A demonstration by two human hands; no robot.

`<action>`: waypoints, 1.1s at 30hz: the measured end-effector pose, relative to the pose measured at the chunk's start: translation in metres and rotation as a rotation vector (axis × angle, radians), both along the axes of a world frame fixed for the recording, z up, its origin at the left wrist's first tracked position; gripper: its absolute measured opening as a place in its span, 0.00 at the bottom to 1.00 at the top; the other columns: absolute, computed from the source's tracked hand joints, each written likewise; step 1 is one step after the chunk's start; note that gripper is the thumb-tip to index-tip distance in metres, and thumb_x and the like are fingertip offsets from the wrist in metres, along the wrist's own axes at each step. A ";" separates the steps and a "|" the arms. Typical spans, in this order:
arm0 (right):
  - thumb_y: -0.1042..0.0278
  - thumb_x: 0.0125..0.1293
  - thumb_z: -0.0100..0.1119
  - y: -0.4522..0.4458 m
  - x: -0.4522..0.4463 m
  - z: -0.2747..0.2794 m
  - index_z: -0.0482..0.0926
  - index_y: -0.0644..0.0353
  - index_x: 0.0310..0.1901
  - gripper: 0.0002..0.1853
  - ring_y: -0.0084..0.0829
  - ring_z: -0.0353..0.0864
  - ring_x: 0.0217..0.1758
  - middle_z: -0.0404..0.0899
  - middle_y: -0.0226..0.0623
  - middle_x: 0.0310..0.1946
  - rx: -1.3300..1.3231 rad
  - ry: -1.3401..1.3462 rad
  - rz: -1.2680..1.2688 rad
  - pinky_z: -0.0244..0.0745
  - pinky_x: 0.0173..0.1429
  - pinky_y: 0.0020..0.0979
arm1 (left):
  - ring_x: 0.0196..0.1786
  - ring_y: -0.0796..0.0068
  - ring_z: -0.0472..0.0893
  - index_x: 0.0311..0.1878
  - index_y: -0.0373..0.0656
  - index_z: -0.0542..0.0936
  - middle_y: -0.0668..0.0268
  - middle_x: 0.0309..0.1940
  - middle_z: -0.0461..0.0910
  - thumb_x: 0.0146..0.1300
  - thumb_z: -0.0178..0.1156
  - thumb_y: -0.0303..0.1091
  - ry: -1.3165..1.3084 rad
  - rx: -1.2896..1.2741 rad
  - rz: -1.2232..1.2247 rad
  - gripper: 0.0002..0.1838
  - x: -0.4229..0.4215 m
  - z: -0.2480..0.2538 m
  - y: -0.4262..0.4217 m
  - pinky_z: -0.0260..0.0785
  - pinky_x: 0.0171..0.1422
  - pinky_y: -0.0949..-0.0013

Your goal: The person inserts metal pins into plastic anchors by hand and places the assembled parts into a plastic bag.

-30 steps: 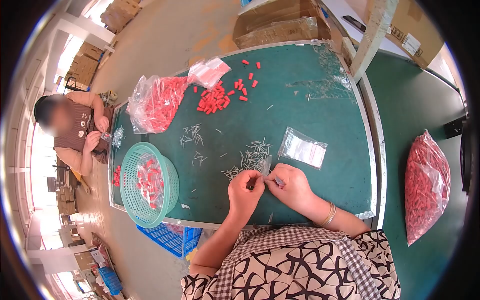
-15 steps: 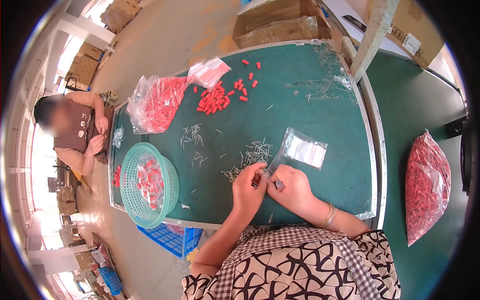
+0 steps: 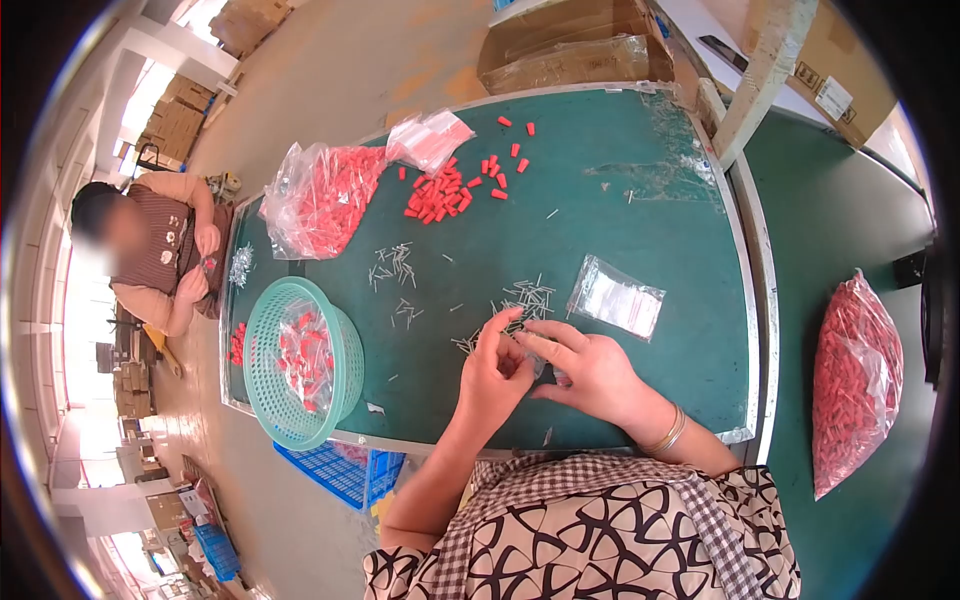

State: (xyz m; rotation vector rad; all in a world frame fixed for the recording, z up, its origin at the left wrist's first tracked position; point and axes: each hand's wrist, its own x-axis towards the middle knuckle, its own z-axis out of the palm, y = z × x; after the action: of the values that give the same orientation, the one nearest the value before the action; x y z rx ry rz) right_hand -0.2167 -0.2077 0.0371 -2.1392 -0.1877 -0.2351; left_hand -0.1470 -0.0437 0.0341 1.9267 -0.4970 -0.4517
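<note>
A small clear plastic bag [image 3: 539, 363] shows between my hands, partly hidden by the fingers. My left hand [image 3: 491, 372] is closed in a pinch around the bag's left side. Beside it, my right hand [image 3: 598, 378] has its fingers stretched toward the left fingertips, with the thumb apart below. Just beyond the hands lies a loose pile of small metal screws [image 3: 527, 296]; whether any are between the fingers is too small to see. A stack of flat clear zip bags [image 3: 617, 300] lies to the right of the pile.
Red plastic plugs [image 3: 438, 195] lie loose near a large open bag of plugs [image 3: 335, 200] and a flat packet [image 3: 430, 140]. A green basket [image 3: 352, 365] holds filled bags. More screws [image 3: 392, 266] lie mid-table. A co-worker [image 3: 165, 245] sits at the left end. A full sack [image 3: 855, 390] stands right.
My right hand has gone from a closed fist to stretched fingers reaching over to the left fingertips. The left hand stays around the bag. The view has shifted slightly.
</note>
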 end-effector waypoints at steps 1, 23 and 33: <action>0.68 0.45 0.76 0.000 0.000 -0.003 0.77 0.52 0.55 0.32 0.28 0.83 0.26 0.76 0.35 0.56 -0.019 -0.001 0.012 0.79 0.32 0.32 | 0.28 0.90 0.70 0.65 0.44 0.68 0.76 0.25 0.73 0.55 0.58 0.15 0.026 -0.002 -0.004 0.32 0.000 0.002 -0.001 0.64 0.32 0.81; 0.63 0.48 0.77 -0.001 0.001 -0.018 0.80 0.53 0.52 0.27 0.37 0.83 0.37 0.80 0.35 0.43 0.197 0.011 -0.053 0.80 0.39 0.33 | 0.38 0.53 0.80 0.38 0.36 0.80 0.56 0.34 0.80 0.55 0.67 0.29 -0.493 0.449 0.038 0.09 0.047 -0.027 0.011 0.72 0.45 0.56; 0.63 0.49 0.77 -0.003 0.002 -0.016 0.80 0.55 0.50 0.25 0.36 0.83 0.34 0.80 0.34 0.41 0.167 -0.006 -0.056 0.79 0.37 0.32 | 0.40 0.48 0.79 0.31 0.38 0.75 0.52 0.31 0.77 0.51 0.61 0.21 -0.623 0.727 -0.183 0.05 0.056 -0.027 -0.002 0.72 0.46 0.52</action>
State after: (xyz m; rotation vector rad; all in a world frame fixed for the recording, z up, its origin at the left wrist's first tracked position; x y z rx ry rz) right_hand -0.2150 -0.2102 0.0212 -1.9798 -0.1076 -0.2797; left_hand -0.0909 -0.0452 0.0070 2.7508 -1.0177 -0.1313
